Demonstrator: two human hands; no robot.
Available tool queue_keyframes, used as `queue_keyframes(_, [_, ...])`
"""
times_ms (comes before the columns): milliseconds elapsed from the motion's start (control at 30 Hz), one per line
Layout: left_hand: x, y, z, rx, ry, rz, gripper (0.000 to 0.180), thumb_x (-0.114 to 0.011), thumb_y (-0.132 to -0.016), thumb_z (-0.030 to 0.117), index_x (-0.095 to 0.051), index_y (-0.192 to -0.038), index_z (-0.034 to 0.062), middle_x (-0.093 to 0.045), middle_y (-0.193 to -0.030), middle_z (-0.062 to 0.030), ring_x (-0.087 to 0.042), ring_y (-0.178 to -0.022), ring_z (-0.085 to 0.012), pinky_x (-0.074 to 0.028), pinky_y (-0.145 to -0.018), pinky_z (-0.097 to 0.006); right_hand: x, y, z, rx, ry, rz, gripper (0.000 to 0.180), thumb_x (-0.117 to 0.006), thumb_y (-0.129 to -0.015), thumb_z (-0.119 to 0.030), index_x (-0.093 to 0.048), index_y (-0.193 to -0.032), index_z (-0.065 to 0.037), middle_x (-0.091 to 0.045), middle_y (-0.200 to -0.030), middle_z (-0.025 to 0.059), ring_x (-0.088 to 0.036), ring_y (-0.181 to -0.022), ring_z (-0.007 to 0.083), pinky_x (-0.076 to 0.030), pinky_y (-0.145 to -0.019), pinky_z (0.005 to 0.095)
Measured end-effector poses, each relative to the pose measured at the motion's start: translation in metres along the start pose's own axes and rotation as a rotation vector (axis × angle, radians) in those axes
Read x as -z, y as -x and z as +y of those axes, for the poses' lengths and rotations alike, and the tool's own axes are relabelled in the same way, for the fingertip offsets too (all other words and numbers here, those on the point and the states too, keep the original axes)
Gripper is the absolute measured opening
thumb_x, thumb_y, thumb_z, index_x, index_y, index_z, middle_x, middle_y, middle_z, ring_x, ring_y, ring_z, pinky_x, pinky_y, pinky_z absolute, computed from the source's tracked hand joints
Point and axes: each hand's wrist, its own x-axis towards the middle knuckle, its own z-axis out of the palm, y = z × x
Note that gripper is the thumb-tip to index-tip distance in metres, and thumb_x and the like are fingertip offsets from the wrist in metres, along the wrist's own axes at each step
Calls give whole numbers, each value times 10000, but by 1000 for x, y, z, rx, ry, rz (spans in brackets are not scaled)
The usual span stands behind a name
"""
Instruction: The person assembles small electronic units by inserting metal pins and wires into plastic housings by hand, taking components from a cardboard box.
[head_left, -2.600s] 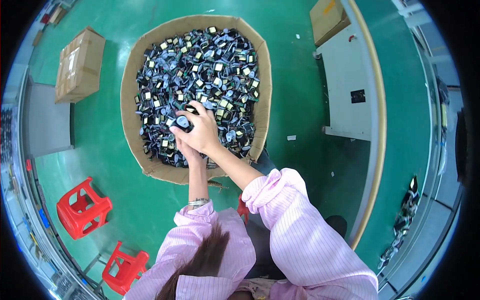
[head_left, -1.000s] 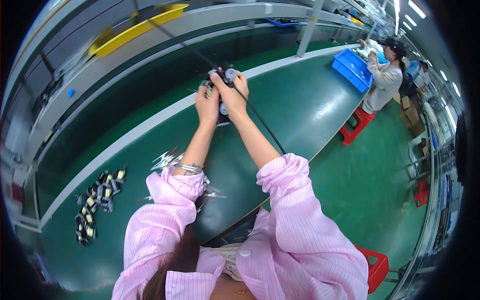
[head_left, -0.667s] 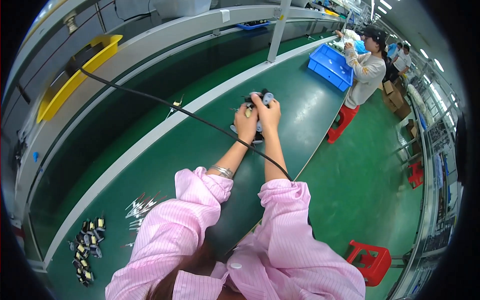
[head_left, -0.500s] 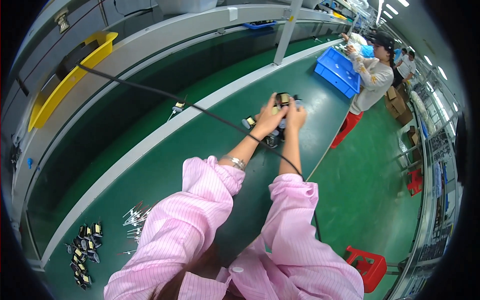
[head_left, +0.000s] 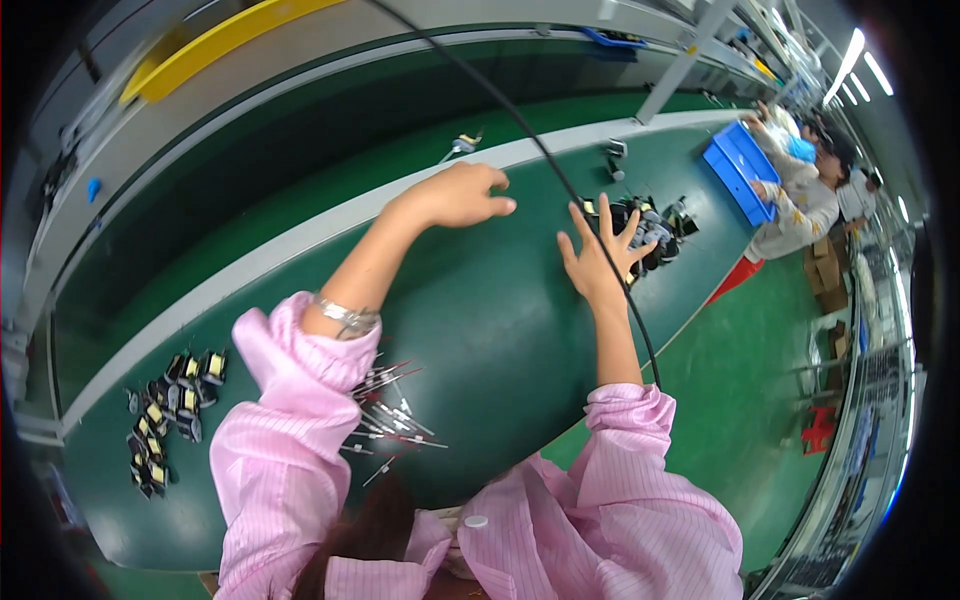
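Observation:
My left hand [head_left: 460,196] is over the green worktable near its far pale edge, thumb and forefinger apart, nothing seen in it. Just beyond it, on the green belt, lies a small white-and-yellow part with a wire lead [head_left: 464,144]. My right hand [head_left: 603,262] has its fingers spread beside a heap of small black-and-yellow coil components [head_left: 662,230], partly covering them. Whether its fingertips touch them I cannot tell. Two loose dark pieces [head_left: 615,160] lie beyond the heap, near the far edge.
A black cable [head_left: 500,100] crosses in front of my right hand. Thin-leaded white parts [head_left: 395,415] lie by my left sleeve; more coil components [head_left: 170,415] sit far left. A blue bin [head_left: 738,172] stands far right, beside a co-worker [head_left: 800,215].
My hands, together at the components before, are now apart. The left has moved left toward the belt; the right has opened beside the heap. The whole view has shifted.

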Motion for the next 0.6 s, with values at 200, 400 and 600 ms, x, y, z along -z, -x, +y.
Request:
queue_keyframes(200, [44, 191, 13, 53, -195, 115, 470, -582, -889, 305, -520, -1216, -28, -612, -1039, -231, -569, -1003, -394, -452, -866, -451, -74, -39, 53, -61, 144, -24, 405, -436, -907, -466, -563, -1269, -337, -358, -1476, 21, -206, -1374, 437, -122, -976, 775])
queue_keyframes(400, [27, 400, 61, 554, -57, 332, 523, -659, -805, 267, -536, -1210, -40, -576, -1162, -228, -542, -1025, -409, -428, -907, -420, -98, -88, 153, -264, 161, -145, 419, -429, -927, -464, -526, -1311, -330, -270, -1521, 13, -145, -1407, 382, -94, -984, 771])
queue_keyframes(600, [-41, 497, 102, 1138, 8, 490, 551, -611, -814, 264, -512, -1268, -32, -597, -1160, -212, -565, -1046, -351, -425, -911, -410, -98, -134, 97, 212, 43, 267, 378, -554, -866, -354, -601, -1205, -193, -438, -1379, 102, -357, -1280, 343, -277, -1004, 579])
